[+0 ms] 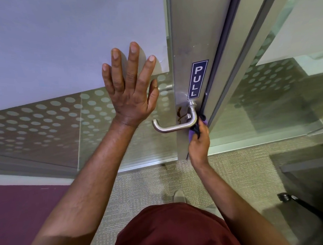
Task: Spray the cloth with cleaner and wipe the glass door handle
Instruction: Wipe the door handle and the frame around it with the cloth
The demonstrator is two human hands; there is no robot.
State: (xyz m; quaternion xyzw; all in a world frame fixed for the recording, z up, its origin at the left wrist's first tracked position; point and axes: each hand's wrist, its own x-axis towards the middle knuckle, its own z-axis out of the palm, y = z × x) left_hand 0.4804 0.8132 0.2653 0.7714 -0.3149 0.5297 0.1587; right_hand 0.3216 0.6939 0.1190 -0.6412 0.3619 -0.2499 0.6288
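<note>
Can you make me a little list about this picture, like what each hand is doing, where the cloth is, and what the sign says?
left hand: flat on the glass door, fingers spread
right hand: grips the purple cloth
cloth place: at the bend of the metal door handle, by the door edge
sign: blue, says PULL, just above the handle
mark: brown smear on the metal frame behind the handle
spray bottle: not in view

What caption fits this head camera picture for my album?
Left hand flat on the glass while the right hand rubs a purple cloth against the handle under the PULL sign.
</note>
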